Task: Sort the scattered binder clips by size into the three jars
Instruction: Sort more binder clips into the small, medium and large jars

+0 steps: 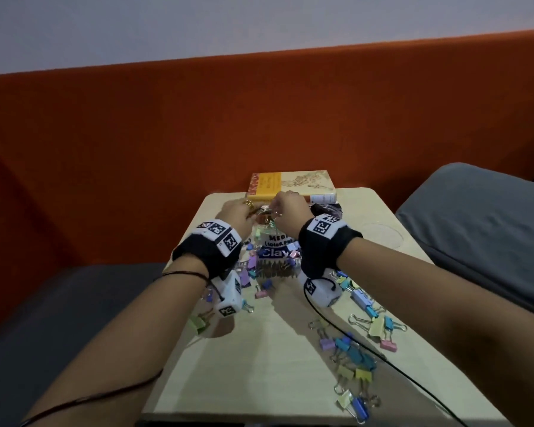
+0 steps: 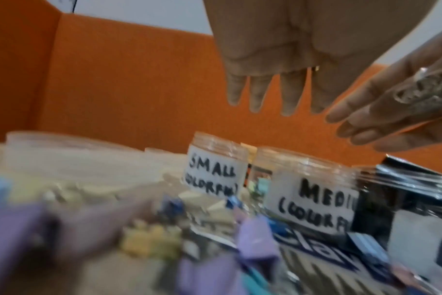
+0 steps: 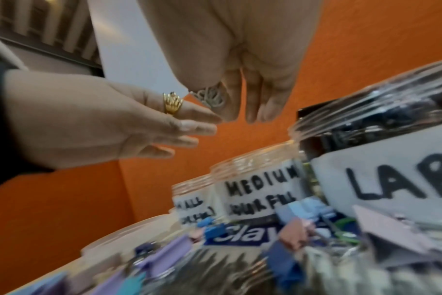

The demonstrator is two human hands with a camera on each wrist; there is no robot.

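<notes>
Three clear jars with handwritten labels stand in a row at the far end of the small table (image 1: 259,380): SMALL (image 2: 215,169) (image 3: 192,201), MEDIUM (image 2: 308,191) (image 3: 260,189) (image 1: 276,238) and LARGE (image 2: 416,221) (image 3: 381,159), which holds dark clips. My left hand (image 1: 238,211) (image 2: 262,85) hovers above the jars, fingers straight and pointing down, holding nothing. My right hand (image 1: 287,204) (image 3: 255,93) hovers beside it, fingers also straight and empty. Pastel binder clips (image 1: 355,355) lie scattered over the table, several more around the jars (image 3: 164,257).
A book (image 1: 290,184) lies behind the jars at the table's far edge. A printed "Clay" packet (image 1: 275,253) sits in front of the jars. A black cable (image 1: 392,365) crosses the right side. Grey cushions (image 1: 475,217) flank the table, with an orange backrest (image 1: 167,134) behind.
</notes>
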